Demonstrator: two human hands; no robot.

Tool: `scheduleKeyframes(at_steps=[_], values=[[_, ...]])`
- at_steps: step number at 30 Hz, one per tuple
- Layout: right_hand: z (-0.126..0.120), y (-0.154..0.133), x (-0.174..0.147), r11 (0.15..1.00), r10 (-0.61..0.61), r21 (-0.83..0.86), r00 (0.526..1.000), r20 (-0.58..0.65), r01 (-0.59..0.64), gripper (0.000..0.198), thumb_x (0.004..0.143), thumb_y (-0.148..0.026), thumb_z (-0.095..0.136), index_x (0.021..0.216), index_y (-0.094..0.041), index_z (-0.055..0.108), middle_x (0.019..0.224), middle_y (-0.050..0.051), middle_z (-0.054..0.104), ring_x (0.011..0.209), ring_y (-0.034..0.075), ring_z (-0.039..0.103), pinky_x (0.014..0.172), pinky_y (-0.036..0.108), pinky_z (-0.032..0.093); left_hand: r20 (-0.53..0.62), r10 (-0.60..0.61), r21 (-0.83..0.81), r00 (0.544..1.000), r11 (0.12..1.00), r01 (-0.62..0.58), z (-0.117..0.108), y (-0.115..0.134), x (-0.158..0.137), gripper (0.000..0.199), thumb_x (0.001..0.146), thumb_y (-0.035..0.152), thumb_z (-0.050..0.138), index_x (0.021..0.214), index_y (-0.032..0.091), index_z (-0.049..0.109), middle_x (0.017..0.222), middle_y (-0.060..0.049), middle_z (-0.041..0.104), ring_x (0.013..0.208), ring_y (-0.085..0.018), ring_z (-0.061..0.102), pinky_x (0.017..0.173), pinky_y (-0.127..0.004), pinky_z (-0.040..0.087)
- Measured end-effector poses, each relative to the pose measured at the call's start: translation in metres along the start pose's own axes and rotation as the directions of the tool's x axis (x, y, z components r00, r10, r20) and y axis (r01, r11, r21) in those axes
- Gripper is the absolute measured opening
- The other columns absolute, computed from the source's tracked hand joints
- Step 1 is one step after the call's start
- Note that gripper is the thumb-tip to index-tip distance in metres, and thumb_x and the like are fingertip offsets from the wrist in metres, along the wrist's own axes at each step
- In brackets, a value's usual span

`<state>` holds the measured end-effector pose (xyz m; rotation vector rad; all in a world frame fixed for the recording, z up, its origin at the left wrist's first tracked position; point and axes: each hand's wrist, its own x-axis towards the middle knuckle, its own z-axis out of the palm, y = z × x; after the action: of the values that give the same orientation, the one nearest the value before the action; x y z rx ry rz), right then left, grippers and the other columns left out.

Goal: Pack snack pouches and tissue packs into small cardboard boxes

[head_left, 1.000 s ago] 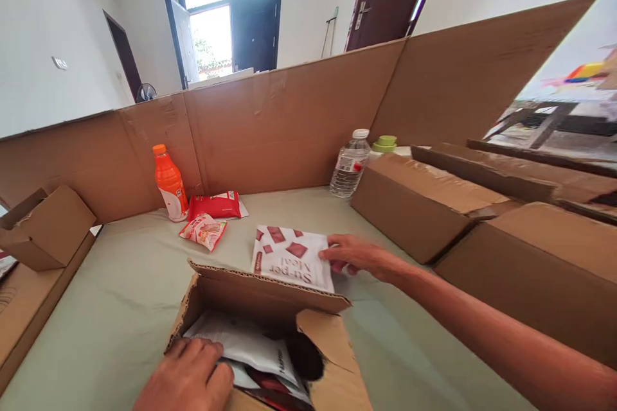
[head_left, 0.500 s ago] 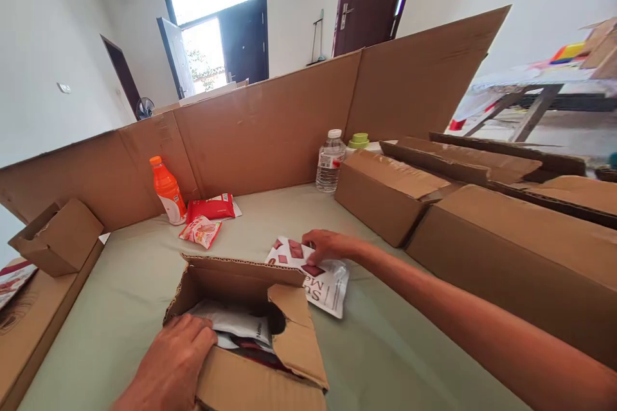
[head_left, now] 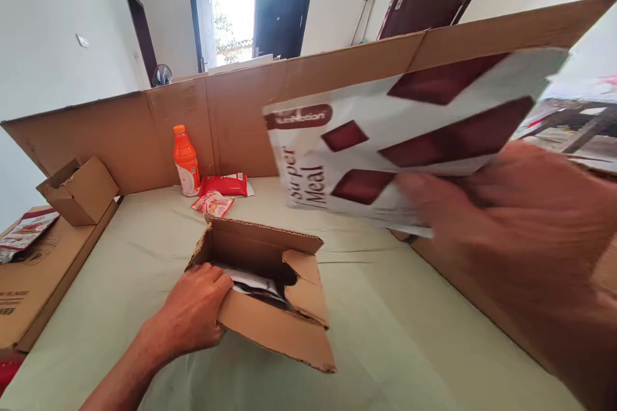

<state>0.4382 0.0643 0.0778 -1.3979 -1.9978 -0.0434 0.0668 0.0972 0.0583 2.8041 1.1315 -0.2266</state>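
Note:
My right hand (head_left: pixel 520 218), blurred by motion, grips a white pouch (head_left: pixel 357 115) with dark red diamond shapes and the words "Super Meal". The pouch is raised close to the camera, above the bed-like green surface and right of the open cardboard box (head_left: pixel 274 340). My left hand (head_left: pixel 202 302) is closed over the left edge of that box. Inside the box lies at least one white packet (head_left: pixel 255 279), partly hidden by the cardboard and my fingers. The box's right flap (head_left: pixel 306 286) folds inward.
Beyond the box stand an orange bottle (head_left: pixel 186 160), a red packet (head_left: pixel 224 184) and a pink-white packet (head_left: pixel 213 203). A cardboard wall (head_left: pixel 241 122) runs along the back. At left, a small box (head_left: pixel 81 189) rests on a larger carton (head_left: pixel 43 295) beside another pouch (head_left: pixel 29 234).
My right hand has lifted the white pouch off the green cloth, up and rightward toward the camera. My left hand stays on the box edge. The view has shifted.

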Motion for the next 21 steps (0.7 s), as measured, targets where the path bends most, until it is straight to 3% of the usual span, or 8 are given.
scheduleKeyframes(at_steps=[1,2,4,6,10,12,16,21], values=[[0.009,-0.017,0.002,0.999,0.025,-0.029,0.981,-0.193,-0.031,0.047,0.099,-0.04,0.051,0.146,-0.036,0.049,0.115,0.008,0.074,0.101,0.036,0.07,0.08,0.047,0.057,-0.004,-0.003,0.002,1.0,1.0,0.003,-0.001,0.001,0.0,0.021,0.074,0.015,0.062,0.094,0.021,0.057,0.107,-0.011,0.069,0.097,-0.03,0.063,0.085,-0.043,0.053],[0.024,-0.034,0.005,0.999,0.021,-0.027,0.956,-0.293,-0.031,0.037,0.099,-0.037,0.049,0.134,-0.031,0.062,0.106,0.008,0.077,0.093,0.033,0.072,0.076,0.045,0.058,-0.007,-0.005,0.004,1.0,1.0,0.005,-0.001,0.001,0.0,0.021,0.074,0.015,0.063,0.094,0.021,0.057,0.107,-0.011,0.069,0.098,-0.03,0.064,0.085,-0.043,0.053],[0.058,-0.065,0.013,0.99,-0.13,0.035,0.987,-0.093,0.134,0.037,0.099,-0.025,0.042,0.12,-0.028,0.072,0.105,0.007,0.079,0.09,0.026,0.074,0.078,0.037,0.059,-0.012,-0.002,0.003,1.0,1.0,0.002,0.0,0.001,-0.001,0.024,0.072,0.015,0.064,0.095,0.02,0.059,0.107,-0.011,0.07,0.099,-0.031,0.064,0.086,-0.043,0.054],[0.088,-0.086,0.023,0.977,-0.211,0.047,0.959,0.191,0.206,0.046,0.091,-0.01,0.04,0.117,-0.026,0.074,0.111,0.005,0.079,0.093,0.021,0.074,0.078,0.03,0.057,-0.018,0.008,0.0,1.0,1.0,-0.008,0.001,0.001,0.0,0.027,0.072,0.016,0.064,0.098,0.02,0.061,0.109,-0.012,0.07,0.102,-0.032,0.065,0.088,-0.043,0.054],[0.096,-0.104,0.041,0.971,-0.061,-0.165,0.844,0.533,0.174,0.044,0.078,0.001,0.046,0.102,-0.023,0.074,0.106,0.005,0.079,0.087,0.02,0.073,0.066,0.025,0.047,-0.035,0.0,0.002,0.999,1.0,0.0,0.003,0.001,0.002,0.027,0.074,0.017,0.064,0.101,0.018,0.063,0.111,-0.014,0.071,0.105,-0.033,0.066,0.09,-0.044,0.054],[0.079,-0.111,0.049,0.96,-0.038,-0.199,0.797,0.602,0.196,0.036,0.081,-0.001,0.048,0.094,-0.023,0.073,0.095,0.004,0.079,0.083,0.02,0.072,0.063,0.026,0.043,-0.04,-0.003,0.001,0.999,1.0,0.003,0.002,0.001,0.002,0.027,0.074,0.018,0.064,0.101,0.018,0.064,0.109,-0.014,0.072,0.104,-0.033,0.066,0.088,-0.044,0.055],[0.049,-0.132,0.063,0.928,0.035,-0.304,0.762,0.647,0.216,0.028,0.084,-0.003,0.052,0.087,-0.022,0.072,0.086,0.006,0.078,0.073,0.021,0.071,0.058,0.029,0.037,-0.053,-0.002,-0.002,0.999,1.0,0.002,0.002,0.002,0.003,0.026,0.074,0.02,0.065,0.1,0.019,0.065,0.107,-0.013,0.072,0.104,-0.033,0.066,0.089,-0.044,0.054],[0.078,-0.147,0.078,0.885,0.06,-0.347,0.663,0.746,0.31,0.029,0.09,-0.002,0.05,0.092,-0.014,0.077,0.087,0.014,0.078,0.081,0.027,0.074,0.065,0.031,0.045,-0.067,-0.033,0.01,0.997,0.999,0.033,0.001,0.007,0.004,0.024,0.074,0.02,0.065,0.097,0.017,0.066,0.103,-0.013,0.073,0.107,-0.033,0.065,0.11,-0.054,0.039]])
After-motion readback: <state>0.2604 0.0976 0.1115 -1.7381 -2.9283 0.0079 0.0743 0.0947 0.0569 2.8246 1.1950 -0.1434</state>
